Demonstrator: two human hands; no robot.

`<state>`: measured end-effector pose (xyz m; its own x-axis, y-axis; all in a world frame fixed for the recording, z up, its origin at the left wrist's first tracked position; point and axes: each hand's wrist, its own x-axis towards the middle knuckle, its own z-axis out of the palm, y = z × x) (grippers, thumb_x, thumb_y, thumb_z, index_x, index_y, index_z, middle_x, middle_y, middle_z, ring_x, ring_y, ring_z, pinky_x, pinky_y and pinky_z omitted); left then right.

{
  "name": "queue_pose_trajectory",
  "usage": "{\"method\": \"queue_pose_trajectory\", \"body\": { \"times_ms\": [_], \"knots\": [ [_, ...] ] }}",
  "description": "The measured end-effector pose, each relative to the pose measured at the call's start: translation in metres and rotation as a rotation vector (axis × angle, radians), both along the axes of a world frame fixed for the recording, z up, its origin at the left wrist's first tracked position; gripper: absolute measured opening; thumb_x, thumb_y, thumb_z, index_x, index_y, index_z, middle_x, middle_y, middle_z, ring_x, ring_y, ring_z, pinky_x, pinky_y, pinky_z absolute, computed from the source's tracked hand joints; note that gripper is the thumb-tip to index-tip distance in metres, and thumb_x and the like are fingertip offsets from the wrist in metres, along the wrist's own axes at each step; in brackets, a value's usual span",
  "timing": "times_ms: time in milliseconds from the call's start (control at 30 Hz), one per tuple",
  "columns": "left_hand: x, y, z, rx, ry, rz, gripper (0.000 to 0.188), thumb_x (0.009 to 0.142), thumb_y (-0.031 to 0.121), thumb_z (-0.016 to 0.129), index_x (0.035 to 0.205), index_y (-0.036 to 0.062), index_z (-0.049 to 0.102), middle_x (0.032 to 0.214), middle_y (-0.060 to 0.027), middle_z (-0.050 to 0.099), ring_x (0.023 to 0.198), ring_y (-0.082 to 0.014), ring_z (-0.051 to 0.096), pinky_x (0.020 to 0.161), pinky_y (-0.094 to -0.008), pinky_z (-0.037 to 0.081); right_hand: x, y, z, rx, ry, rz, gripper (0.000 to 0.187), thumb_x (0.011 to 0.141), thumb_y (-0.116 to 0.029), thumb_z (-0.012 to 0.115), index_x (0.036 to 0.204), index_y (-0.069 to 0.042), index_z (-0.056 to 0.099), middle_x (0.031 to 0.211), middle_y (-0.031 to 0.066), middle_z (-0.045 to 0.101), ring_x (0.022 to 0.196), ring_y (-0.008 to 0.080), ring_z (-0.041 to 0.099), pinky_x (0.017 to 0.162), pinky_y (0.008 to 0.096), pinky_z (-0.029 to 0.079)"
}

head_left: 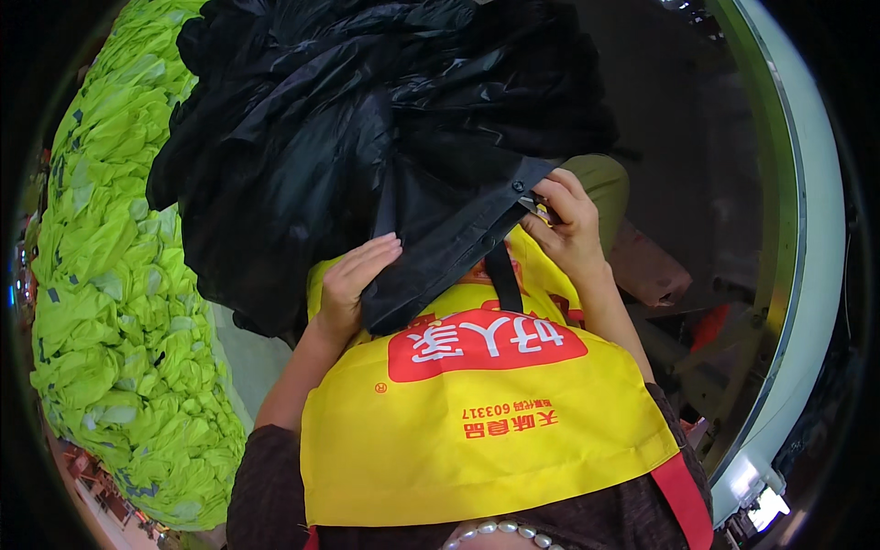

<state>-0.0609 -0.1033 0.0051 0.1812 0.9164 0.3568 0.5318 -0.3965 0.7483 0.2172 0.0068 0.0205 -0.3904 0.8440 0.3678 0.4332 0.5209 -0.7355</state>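
A black garment (449,243) of thin, shiny fabric lies bunched over my lap and beyond, with one edge band stretched between my hands. My left hand (348,286) is closed on the near left end of that band, its fingers pressed together on top. At the far right corner, my right hand (575,225) pinches the cloth beside a small dark round button (518,186). Small metal thread snips (532,204) show between its thumb and fingers, their tip by the band's edge; the rest is hidden in the hand.
A yellow apron (477,458) with a red printed patch covers my front. Bright yellow-green garments (128,367) are heaped along the left. A pale curved table edge (816,229) runs down the right, with a dull reddish block (649,266) below my right forearm.
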Motion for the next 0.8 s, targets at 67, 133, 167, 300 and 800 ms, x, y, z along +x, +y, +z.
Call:
{"method": "queue_pose_trajectory", "body": {
  "times_ms": [67, 133, 167, 300, 800],
  "knots": [
    [-0.002, -0.002, -0.005, -0.01, 0.019, -0.001, 0.024, 0.077, 0.008, 0.059, 0.098, -0.0014, 0.064, 0.101, -0.0177, 0.064, 0.098, -0.0313, 0.061, 0.086, -0.0361, 0.048, 0.006, 0.001, -0.004, 0.035, -0.122, 0.054, 0.026, 0.061, 0.0, 0.069, 0.084, -0.004, 0.058, 0.091, 0.0101, 0.057, 0.073, 0.0286, 0.059, 0.061, 0.0325, 0.049],
    [-0.002, -0.002, -0.008, -0.109, -0.002, -0.021, 0.024, 0.076, 0.006, 0.059, 0.099, -0.0004, 0.063, 0.102, -0.0164, 0.064, 0.101, -0.0309, 0.06, 0.09, -0.037, 0.045, 0.013, 0.002, -0.007, 0.058, -0.257, 0.087, 0.022, 0.061, 0.0, 0.068, 0.081, -0.004, 0.057, 0.088, 0.0103, 0.058, 0.071, 0.0285, 0.059, 0.06, 0.0324, 0.049],
    [-0.001, -0.002, -0.01, -0.16, -0.014, -0.037, 0.025, 0.076, 0.005, 0.059, 0.1, 0.0001, 0.063, 0.103, -0.0157, 0.064, 0.102, -0.0307, 0.059, 0.091, -0.0374, 0.044, 0.016, 0.003, -0.009, 0.085, -0.266, 0.108, 0.022, 0.062, 0.001, 0.067, 0.08, -0.003, 0.057, 0.087, 0.0103, 0.058, 0.071, 0.0285, 0.059, 0.06, 0.0324, 0.049],
    [-0.012, 0.006, 0.0, -0.732, 0.165, -0.256, 0.057, 0.07, 0.004, 0.065, 0.125, 0.0051, 0.049, 0.123, -0.0166, 0.052, 0.114, -0.0304, 0.05, 0.098, -0.034, 0.037, 0.018, 0.008, -0.017, 0.14, -0.263, 0.157, 0.02, 0.063, 0.004, 0.064, 0.08, -0.004, 0.056, 0.083, 0.0102, 0.059, 0.073, 0.0282, 0.06, 0.061, 0.0318, 0.049],
    [0.057, 0.103, 0.003, -0.201, -0.337, 0.277, 0.015, 0.083, 0.006, 0.055, 0.094, -0.0015, 0.061, 0.082, -0.0141, 0.064, 0.076, -0.0227, 0.062, 0.068, -0.0265, 0.046, -0.007, 0.009, -0.015, 0.0, 0.296, 0.042, 0.024, 0.073, 0.005, 0.059, 0.096, -0.003, 0.06, 0.095, 0.007, 0.061, 0.07, 0.0113, 0.055, 0.06, 0.0207, 0.043]
  ]
}}
